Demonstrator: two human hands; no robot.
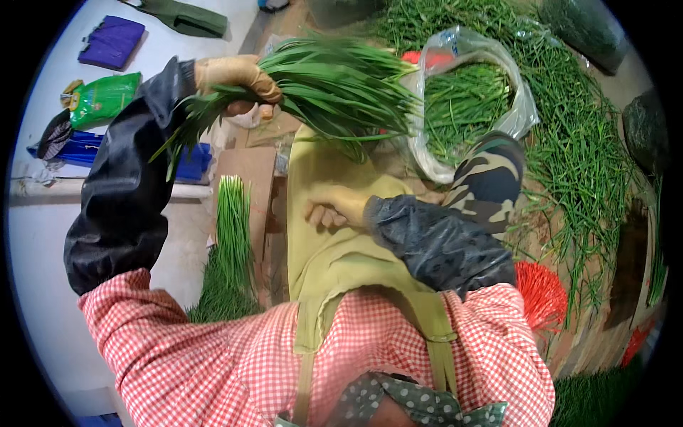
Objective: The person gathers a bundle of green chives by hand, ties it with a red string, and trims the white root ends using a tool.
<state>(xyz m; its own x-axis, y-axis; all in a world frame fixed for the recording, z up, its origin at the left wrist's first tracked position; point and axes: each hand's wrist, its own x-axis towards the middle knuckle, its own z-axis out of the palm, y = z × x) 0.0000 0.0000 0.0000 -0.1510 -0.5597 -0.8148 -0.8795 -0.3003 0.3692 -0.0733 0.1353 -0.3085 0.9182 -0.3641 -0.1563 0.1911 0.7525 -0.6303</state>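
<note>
Loose heap of green stalks along the far right. Olive apron over the lap, centre. Open clear plastic bag, far and right of the lap, part-filled with stalks. The worked bunch of leafy stalks is raised at far centre-left, pale ends to the right. Tidier bundle on a brown board, left. Red strands, near right.

Left hand grasps the bunch by its leafy end; right hand is clenched above the apron.

Step, as judged: sorting or cleaning a handful. Next move probably wants the right hand free to tidy the stalks.

Unclear — anything pinched inside the right fist; left fingers partly covered by leaves; bag's underside hidden; heap cut off at the far edge.
</note>
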